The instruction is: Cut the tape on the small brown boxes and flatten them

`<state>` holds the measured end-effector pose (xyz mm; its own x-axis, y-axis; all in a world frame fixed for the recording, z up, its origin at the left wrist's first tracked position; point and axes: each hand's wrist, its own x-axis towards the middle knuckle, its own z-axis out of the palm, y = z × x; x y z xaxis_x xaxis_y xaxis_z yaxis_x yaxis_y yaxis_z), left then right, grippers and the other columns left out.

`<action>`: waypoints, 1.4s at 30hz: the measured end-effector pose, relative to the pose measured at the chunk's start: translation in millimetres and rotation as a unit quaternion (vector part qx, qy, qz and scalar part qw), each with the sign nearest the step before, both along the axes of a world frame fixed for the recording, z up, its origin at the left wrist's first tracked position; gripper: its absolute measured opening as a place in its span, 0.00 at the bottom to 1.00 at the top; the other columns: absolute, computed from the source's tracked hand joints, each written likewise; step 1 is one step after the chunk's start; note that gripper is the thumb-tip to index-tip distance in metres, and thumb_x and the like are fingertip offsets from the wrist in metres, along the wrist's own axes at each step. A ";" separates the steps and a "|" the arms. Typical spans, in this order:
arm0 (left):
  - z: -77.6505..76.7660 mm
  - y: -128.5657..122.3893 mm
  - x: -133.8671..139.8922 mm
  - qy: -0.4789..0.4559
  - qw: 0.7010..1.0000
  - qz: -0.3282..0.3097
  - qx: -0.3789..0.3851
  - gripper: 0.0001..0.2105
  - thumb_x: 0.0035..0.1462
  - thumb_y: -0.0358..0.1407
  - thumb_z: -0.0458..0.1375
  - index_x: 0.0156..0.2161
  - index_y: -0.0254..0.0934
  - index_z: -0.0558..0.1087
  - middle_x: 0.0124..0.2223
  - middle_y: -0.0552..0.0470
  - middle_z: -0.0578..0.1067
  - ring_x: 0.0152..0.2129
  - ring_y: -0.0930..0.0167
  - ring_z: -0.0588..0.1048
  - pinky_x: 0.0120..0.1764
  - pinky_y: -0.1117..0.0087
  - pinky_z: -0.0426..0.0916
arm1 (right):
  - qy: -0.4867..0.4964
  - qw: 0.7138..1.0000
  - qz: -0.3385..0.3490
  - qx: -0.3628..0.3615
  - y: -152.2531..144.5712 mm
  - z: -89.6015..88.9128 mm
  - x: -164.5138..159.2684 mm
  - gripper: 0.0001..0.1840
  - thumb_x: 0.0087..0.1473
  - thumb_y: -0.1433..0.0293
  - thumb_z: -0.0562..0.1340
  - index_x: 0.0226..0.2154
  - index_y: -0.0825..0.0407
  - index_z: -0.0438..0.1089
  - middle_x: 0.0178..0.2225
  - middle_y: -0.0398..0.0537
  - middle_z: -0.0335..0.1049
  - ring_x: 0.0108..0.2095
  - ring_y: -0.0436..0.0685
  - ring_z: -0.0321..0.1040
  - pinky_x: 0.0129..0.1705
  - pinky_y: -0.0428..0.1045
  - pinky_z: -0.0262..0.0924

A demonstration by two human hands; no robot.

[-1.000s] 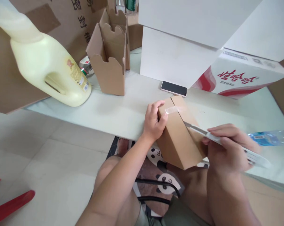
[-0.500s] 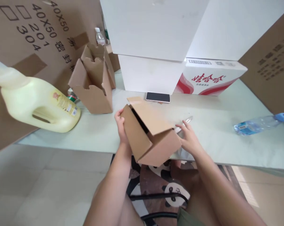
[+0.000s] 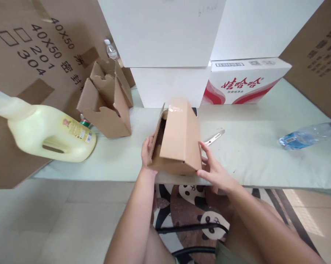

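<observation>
A small brown cardboard box (image 3: 179,135) is in front of me near the table's front edge, with a flap standing loose on its left side and a dark gap behind it. Shiny clear tape shows on its upper face. My left hand (image 3: 149,152) grips the box's left side, its fingers partly hidden by the flap. At the lower right corner, my right hand (image 3: 212,167) holds the box with thumb and fingers against its side. Just beyond that hand lies a slim silver cutter (image 3: 216,136), partly hidden. A phone (image 3: 194,111) is mostly covered by the box.
Left stand open brown cartons (image 3: 107,117) and a yellow jug (image 3: 50,132) on its side. White boxes (image 3: 171,86) and a red-printed white carton (image 3: 242,84) line the back. At right lies a water bottle (image 3: 308,136). A large cardboard sheet (image 3: 14,154) leans at left.
The box has been turned and set more upright, its taped face now toward me. My right hand has moved from beside the cutter onto the box's right side. The box now covers most of the phone.
</observation>
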<state>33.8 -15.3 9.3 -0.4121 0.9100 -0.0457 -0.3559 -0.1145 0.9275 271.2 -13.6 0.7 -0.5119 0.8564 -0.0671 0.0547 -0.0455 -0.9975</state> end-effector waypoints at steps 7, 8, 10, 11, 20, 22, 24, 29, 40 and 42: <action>14.8 0.3 -18.6 -0.064 0.992 0.095 0.060 0.20 0.51 0.51 0.60 0.45 0.43 0.77 0.44 0.50 0.82 0.42 0.62 0.79 0.41 0.64 0.72 | 0.171 0.949 -0.248 -0.095 23.1 -11.4 10.0 0.35 0.48 0.51 0.69 0.56 0.39 0.60 0.53 0.51 0.72 0.43 0.56 0.75 0.47 0.56 0.72; 14.6 -0.1 -22.4 -0.056 0.990 0.110 0.071 0.19 0.50 0.49 0.60 0.45 0.44 0.77 0.42 0.50 0.82 0.41 0.63 0.79 0.41 0.65 0.72 | 0.183 0.946 -0.246 -0.101 25.8 -12.0 11.9 0.31 0.49 0.51 0.68 0.53 0.40 0.63 0.49 0.49 0.74 0.42 0.56 0.75 0.45 0.55 0.72; 11.6 -0.5 -27.8 -0.049 0.991 0.112 0.059 0.18 0.49 0.49 0.60 0.42 0.42 0.78 0.40 0.50 0.82 0.41 0.63 0.79 0.42 0.65 0.71 | 0.187 0.949 -0.238 -0.089 28.7 -13.2 12.9 0.25 0.50 0.53 0.67 0.48 0.42 0.65 0.47 0.48 0.76 0.43 0.57 0.76 0.46 0.55 0.72; 8.9 -0.6 -29.1 -0.042 0.993 0.105 0.041 0.18 0.50 0.50 0.59 0.40 0.41 0.78 0.40 0.49 0.82 0.42 0.61 0.79 0.44 0.63 0.71 | 0.179 0.951 -0.237 -0.080 28.9 -14.1 11.8 0.24 0.49 0.54 0.68 0.47 0.42 0.66 0.48 0.48 0.76 0.46 0.57 0.75 0.49 0.56 0.72; -23.4 -4.3 -31.3 0.081 0.997 0.015 -0.009 0.30 0.48 0.66 0.57 0.34 0.38 0.78 0.42 0.41 0.82 0.54 0.53 0.75 0.60 0.55 0.65 | -0.053 0.985 -0.125 0.107 24.5 -16.8 -1.3 0.23 0.47 0.59 0.69 0.46 0.48 0.73 0.54 0.54 0.75 0.59 0.67 0.67 0.64 0.66 0.58; -26.5 -6.8 -33.5 0.121 0.992 -0.015 -0.016 0.26 0.48 0.60 0.63 0.38 0.38 0.79 0.44 0.42 0.82 0.55 0.55 0.74 0.62 0.56 0.63 | -0.063 0.981 -0.098 0.156 25.0 -16.3 0.0 0.20 0.46 0.58 0.69 0.41 0.49 0.74 0.46 0.54 0.78 0.53 0.67 0.72 0.59 0.65 0.64; -26.5 -8.6 -34.0 0.142 0.989 -0.030 -0.010 0.24 0.49 0.55 0.66 0.43 0.38 0.79 0.45 0.43 0.82 0.56 0.56 0.74 0.62 0.57 0.63 | -0.070 0.983 -0.075 0.154 24.9 -15.3 0.6 0.16 0.48 0.55 0.69 0.33 0.49 0.73 0.35 0.51 0.78 0.40 0.64 0.76 0.49 0.62 0.70; -14.6 -8.3 -26.3 0.108 0.994 -0.014 -0.004 0.29 0.45 0.56 0.69 0.46 0.37 0.78 0.45 0.40 0.81 0.53 0.55 0.76 0.59 0.55 0.68 | -0.099 0.966 -0.190 0.145 22.0 -4.5 -2.4 0.20 0.44 0.53 0.70 0.28 0.51 0.70 0.25 0.47 0.73 0.25 0.56 0.69 0.29 0.53 0.68; -0.4 -16.1 -26.6 0.162 0.980 -0.065 -0.095 0.24 0.37 0.52 0.73 0.35 0.36 0.80 0.38 0.39 0.83 0.40 0.53 0.80 0.42 0.56 0.75 | 0.011 0.956 -0.293 0.028 27.0 -10.5 5.6 0.22 0.52 0.47 0.61 0.26 0.49 0.66 0.21 0.41 0.64 0.22 0.52 0.61 0.23 0.47 0.57; -1.5 -15.9 -28.2 0.113 0.987 -0.085 -0.081 0.21 0.41 0.54 0.69 0.33 0.38 0.80 0.35 0.41 0.82 0.39 0.53 0.80 0.41 0.55 0.74 | 0.043 0.946 -0.322 0.010 31.3 -12.2 7.4 0.21 0.51 0.48 0.61 0.26 0.48 0.63 0.21 0.39 0.61 0.22 0.52 0.60 0.22 0.46 0.55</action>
<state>5.6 -31.2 7.8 -0.2709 0.9550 -0.1207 -0.1394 0.0851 0.9866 278.6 17.7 -11.5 0.1139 0.9931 -0.0288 -0.0581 -0.0223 -0.9981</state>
